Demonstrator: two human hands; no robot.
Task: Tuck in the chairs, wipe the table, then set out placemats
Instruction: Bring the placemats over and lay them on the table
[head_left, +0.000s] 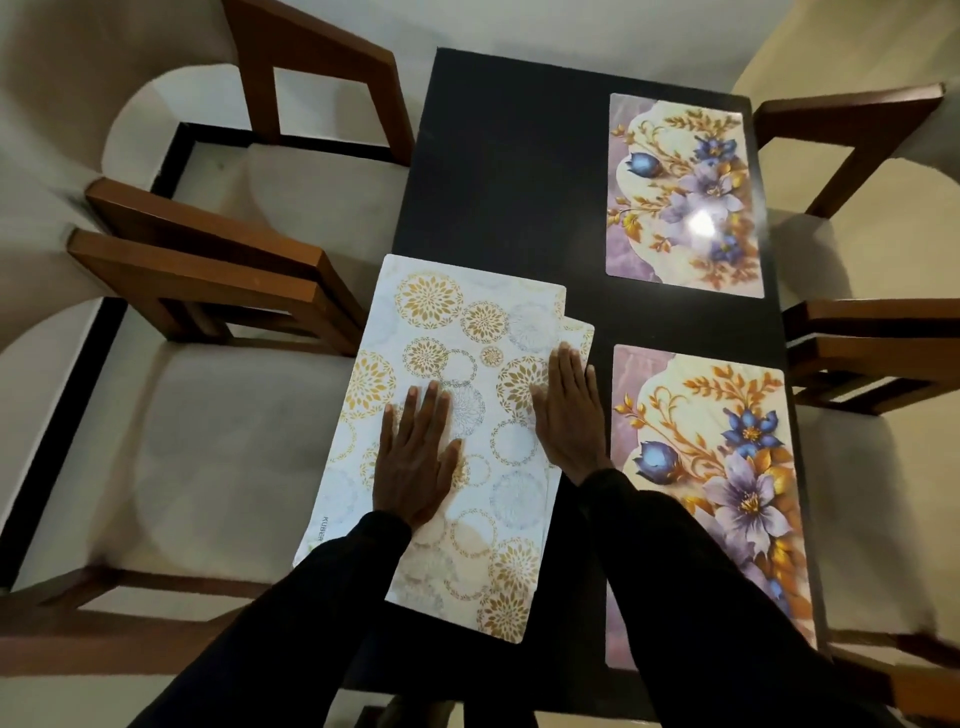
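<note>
Head view: left hand (415, 457) and right hand (569, 410), fingers straight, press flat on stacked white placemats (467, 364) at the black table's (504, 171) left side; two floral placemats (685, 192) lie right; chairs (218, 280) flank.

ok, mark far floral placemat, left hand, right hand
far floral placemat (680, 182), head view, centre of the mat
left hand (415, 457), head view, back of hand
right hand (569, 415), head view, back of hand

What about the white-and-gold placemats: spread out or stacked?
Stacked, lying flat. The top placemat covers a second placemat, whose corner peeks out on the right. The left hand and right hand press on them.
</note>
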